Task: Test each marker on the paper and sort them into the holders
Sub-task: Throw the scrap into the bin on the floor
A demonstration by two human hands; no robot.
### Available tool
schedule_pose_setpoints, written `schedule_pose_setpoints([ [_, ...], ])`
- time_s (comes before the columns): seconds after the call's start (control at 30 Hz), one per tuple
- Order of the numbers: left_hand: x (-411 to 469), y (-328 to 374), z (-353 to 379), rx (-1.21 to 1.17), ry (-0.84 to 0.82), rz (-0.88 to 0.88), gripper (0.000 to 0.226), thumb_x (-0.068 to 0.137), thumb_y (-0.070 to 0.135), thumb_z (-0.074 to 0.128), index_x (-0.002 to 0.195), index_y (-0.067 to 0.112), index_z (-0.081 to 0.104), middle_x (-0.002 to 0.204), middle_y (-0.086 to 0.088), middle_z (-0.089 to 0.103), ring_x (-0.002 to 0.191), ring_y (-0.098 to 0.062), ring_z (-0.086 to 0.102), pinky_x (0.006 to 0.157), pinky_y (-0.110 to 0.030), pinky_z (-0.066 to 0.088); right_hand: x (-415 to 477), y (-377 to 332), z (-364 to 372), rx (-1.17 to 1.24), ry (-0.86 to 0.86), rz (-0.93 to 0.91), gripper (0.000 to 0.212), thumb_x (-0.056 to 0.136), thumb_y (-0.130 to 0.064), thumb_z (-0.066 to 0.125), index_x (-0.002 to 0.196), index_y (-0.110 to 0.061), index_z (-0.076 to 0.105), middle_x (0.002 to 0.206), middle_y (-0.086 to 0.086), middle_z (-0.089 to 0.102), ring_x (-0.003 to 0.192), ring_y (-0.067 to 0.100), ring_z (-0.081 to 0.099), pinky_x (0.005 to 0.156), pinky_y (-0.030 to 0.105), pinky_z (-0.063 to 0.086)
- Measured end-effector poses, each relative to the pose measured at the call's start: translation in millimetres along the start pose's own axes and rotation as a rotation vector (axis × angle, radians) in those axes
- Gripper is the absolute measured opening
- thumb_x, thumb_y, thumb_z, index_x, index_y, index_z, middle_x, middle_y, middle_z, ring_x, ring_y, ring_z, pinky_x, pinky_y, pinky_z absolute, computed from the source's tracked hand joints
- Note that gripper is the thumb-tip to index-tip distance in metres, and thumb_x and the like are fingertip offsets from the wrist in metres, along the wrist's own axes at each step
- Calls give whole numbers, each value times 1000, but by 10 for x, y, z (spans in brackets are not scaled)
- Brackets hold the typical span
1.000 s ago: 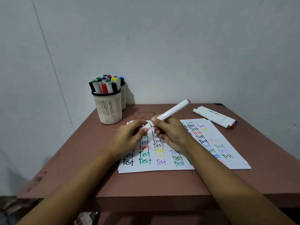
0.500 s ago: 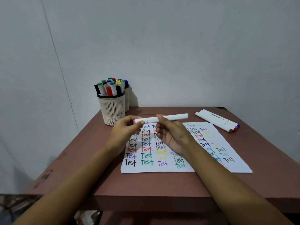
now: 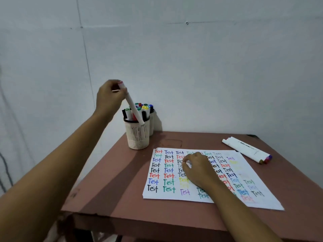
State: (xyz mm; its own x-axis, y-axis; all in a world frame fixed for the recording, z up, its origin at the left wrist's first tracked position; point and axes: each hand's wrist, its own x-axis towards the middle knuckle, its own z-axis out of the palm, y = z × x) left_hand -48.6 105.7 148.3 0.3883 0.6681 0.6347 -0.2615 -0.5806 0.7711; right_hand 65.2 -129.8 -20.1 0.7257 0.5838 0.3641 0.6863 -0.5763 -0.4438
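Observation:
My left hand (image 3: 109, 97) grips the pink-capped end of a white marker (image 3: 133, 107), held tilted over the front cream mesh holder (image 3: 138, 135); its lower tip hangs at the holder's rim. That holder is full of several markers with coloured caps. A second holder (image 3: 151, 126) stands just behind it, mostly hidden. My right hand (image 3: 197, 169) rests on the white paper (image 3: 174, 193), fingers loosely curled, holding nothing I can see. The paper is covered with rows of the word "Test" in many colours. A few white markers (image 3: 244, 149) lie on the table to the paper's right.
The brown table (image 3: 111, 194) stands in a corner between two pale walls. Its front edge runs close below the paper, and its left edge drops off just past the holders.
My left hand has taken the marker away from the right hand and carried it up and left to the front holder. The right hand has dropped onto the paper.

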Motion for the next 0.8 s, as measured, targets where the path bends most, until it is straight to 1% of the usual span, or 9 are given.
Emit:
schedule_pose_setpoints([
  [0.13, 321, 104, -49, 94, 25, 73, 27, 87, 10, 58, 113, 4, 57, 104, -7, 59, 95, -24, 61, 88, -43, 53, 8, -23, -17, -7, -4, -18, 28, 93, -31, 51, 113, -18, 66, 114, 6, 58, 110, 22, 52, 92, 33, 44],
  [0.27, 439, 104, -2, 181, 15, 123, 25, 87, 9, 57, 113, 6, 58, 101, -2, 58, 90, -20, 60, 87, -43, 53, 9, -49, -15, -29, -6, -31, 30, 93, -33, 50, 115, -19, 65, 117, 6, 57, 113, 22, 49, 94, 33, 43],
  [0.33, 415, 73, 81, 230, -11, 129, 25, 88, 9, 56, 113, 6, 58, 103, -3, 59, 93, -22, 60, 86, -39, 53, 11, -48, -20, -46, -11, -29, 31, 94, -34, 50, 116, -19, 64, 119, 5, 57, 114, 22, 48, 95, 32, 42],
  [0.43, 283, -47, 204, 368, -63, 143, 29, 93, 12, 52, 120, 6, 49, 102, -8, 59, 86, -21, 58, 70, -28, 49, 17, -50, -20, -52, -19, -25, 31, 94, -35, 49, 117, -20, 63, 120, 5, 56, 115, 22, 47, 95, 32, 41],
  [0.5, 189, -147, 252, 474, -116, 169, 26, 94, 15, 49, 119, 8, 44, 94, -10, 60, 79, -24, 57, 65, -30, 47, 20, -58, -24, -49, -24, -24, 31, 94, -34, 49, 117, -20, 63, 120, 5, 56, 116, 22, 47, 96, 32, 41],
  [0.57, 130, -248, 267, 645, -162, 204, 20, 94, 18, 48, 111, 8, 50, 97, -13, 63, 84, -30, 58, 73, -38, 49, 20, -58, -31, -43, -23, -20, 31, 94, -34, 49, 117, -19, 63, 120, 6, 56, 116, 23, 46, 96, 33, 41],
  [0.67, 42, -381, 277, 1006, -241, 320, 27, 94, 22, 46, 109, 6, 61, 115, -14, 60, 105, -34, 51, 88, -44, 40, 5, -55, -39, -34, -27, -18, 30, 94, -33, 49, 116, -19, 64, 119, 6, 56, 116, 23, 46, 96, 33, 41],
  [0.73, -11, -447, 280, 1072, -254, 346, 30, 94, 22, 45, 114, 5, 61, 122, -15, 56, 114, -35, 47, 92, -46, 37, -1, -51, -40, -38, -33, -18, 30, 94, -33, 49, 116, -18, 64, 119, 6, 56, 116, 23, 46, 96, 33, 41],
  [0.8, -45, -473, 282, 1020, -201, 400, 30, 92, 17, 47, 114, 3, 62, 123, -19, 54, 114, -40, 46, 91, -48, 38, 8, -56, -45, -37, -25, -22, 30, 94, -31, 49, 114, -18, 65, 117, 7, 56, 114, 24, 48, 94, 33, 42],
])
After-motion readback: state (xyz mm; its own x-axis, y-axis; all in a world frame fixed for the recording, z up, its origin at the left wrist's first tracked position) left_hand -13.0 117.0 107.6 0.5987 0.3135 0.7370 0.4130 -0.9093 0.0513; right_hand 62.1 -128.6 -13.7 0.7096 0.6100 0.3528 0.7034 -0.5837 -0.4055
